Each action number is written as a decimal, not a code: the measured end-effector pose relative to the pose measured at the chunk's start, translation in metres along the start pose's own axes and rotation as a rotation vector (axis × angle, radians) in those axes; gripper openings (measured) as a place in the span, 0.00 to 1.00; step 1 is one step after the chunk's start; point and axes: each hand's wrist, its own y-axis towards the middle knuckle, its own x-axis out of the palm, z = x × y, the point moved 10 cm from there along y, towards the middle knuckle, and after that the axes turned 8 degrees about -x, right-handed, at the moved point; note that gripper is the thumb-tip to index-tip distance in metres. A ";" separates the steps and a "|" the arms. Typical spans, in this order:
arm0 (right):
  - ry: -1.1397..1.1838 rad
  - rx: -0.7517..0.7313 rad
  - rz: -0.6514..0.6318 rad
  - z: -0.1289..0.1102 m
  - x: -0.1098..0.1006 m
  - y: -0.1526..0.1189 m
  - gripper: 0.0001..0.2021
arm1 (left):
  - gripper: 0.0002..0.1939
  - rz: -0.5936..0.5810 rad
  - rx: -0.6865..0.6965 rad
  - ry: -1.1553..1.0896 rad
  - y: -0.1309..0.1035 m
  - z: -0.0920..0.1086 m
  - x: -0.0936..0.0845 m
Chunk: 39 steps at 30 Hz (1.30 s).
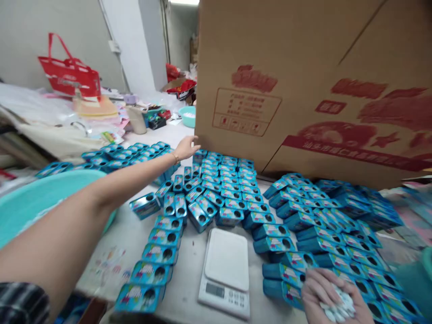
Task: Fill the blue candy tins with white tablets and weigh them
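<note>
My left arm reaches far forward over the table. My left hand [186, 148] is at the lower left corner of a big cardboard box [303, 49], fingers stretched out and apart; whether they press on the box I cannot tell. Low on the right, my right hand [334, 297] is cupped around a handful of small whitish tablet-like candies [340, 308]. It hovers over rows of blue boxes [292, 245] with round dark holes in their tops. More blue boxes [200, 213] stand in rows below my left hand.
A white digital scale [227, 265] lies between the rows. A turquoise basin [50, 189] stands at left under my arm, and a smaller turquoise bowl [189, 121] farther back. A red bag [72, 76] and plastic wrap pile up behind. The cardboard box blocks the back right.
</note>
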 end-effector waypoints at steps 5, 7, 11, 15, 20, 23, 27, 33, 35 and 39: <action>0.136 0.096 -0.107 0.037 0.020 -0.025 0.12 | 0.33 -0.269 0.224 -0.024 -0.185 0.033 -0.016; 0.145 0.127 -0.149 0.051 0.027 -0.031 0.12 | 0.46 -0.308 0.314 0.069 -0.271 0.032 -0.006; 0.165 0.171 -0.181 0.075 0.040 -0.046 0.11 | 0.56 -0.234 0.257 0.346 -0.373 -0.011 0.036; 0.159 0.210 -0.178 0.088 0.050 -0.061 0.09 | 0.43 -0.126 0.189 0.444 -0.397 -0.030 0.060; 0.159 0.185 -0.194 0.086 0.045 -0.069 0.08 | 0.37 -0.024 0.212 0.440 -0.401 -0.026 0.054; 0.166 0.181 -0.206 0.082 0.037 -0.069 0.09 | 0.34 0.048 0.269 0.334 -0.406 -0.025 0.049; 0.209 0.187 -0.183 0.078 0.027 -0.067 0.08 | 0.28 0.097 0.330 0.174 -0.414 -0.029 0.048; 0.274 0.195 -0.136 0.072 0.018 -0.059 0.06 | 0.28 -0.039 0.305 0.051 -0.407 -0.021 0.042; 0.294 0.192 -0.135 0.068 0.016 -0.054 0.06 | 0.27 -0.044 0.289 -0.009 -0.393 -0.001 0.031; 0.340 0.177 -0.130 0.059 0.014 -0.046 0.06 | 0.23 -0.105 0.292 -0.144 -0.344 0.061 0.028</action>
